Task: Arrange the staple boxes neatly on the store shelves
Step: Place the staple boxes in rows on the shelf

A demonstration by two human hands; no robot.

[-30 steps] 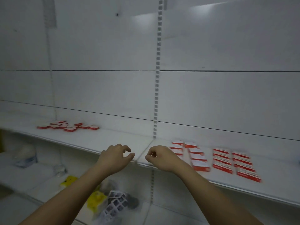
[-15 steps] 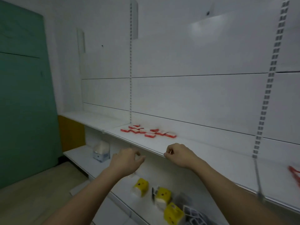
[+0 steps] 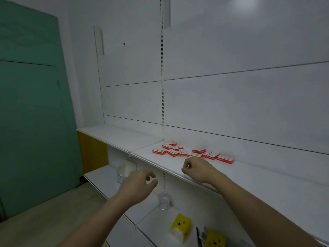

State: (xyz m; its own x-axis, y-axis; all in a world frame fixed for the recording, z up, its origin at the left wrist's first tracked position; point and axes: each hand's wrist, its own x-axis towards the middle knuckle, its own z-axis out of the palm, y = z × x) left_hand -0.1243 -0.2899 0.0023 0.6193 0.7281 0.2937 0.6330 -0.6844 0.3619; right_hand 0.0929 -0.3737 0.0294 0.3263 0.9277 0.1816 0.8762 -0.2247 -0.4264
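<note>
Looking down, we see our two bare arms reach out toward a white shelf (image 3: 267, 177). The staple boxes (image 3: 193, 153) — small, red and white — lie in a messy bunch on that shelf, close to the back wall and just right of the slotted metal post (image 3: 162, 97). Some boxes touch or lie partly on each other, and they point different ways.

Our right hand (image 3: 196, 169) is over the near part of the shelf, just in front of the boxes but not touching them. Its fingers are curled in. Something thin and pale shows between the thumb and a finger, but it is too small for us to tell what it is or whether the hand really has it.

Our left hand (image 3: 138, 184) is lower and further left, in front of the shelf edge, in the air. Its fingers are loosely bent and it has nothing in it.

On the lower shelf (image 3: 154, 227) we see a clear round thing (image 3: 164, 202), two yellow boxes with little faces (image 3: 181, 225) and, further left, a white cone-shaped thing (image 3: 125, 171). A big green panel (image 3: 33, 113) fills the left side — a wooden floor (image 3: 44, 220) lies below it.
</note>
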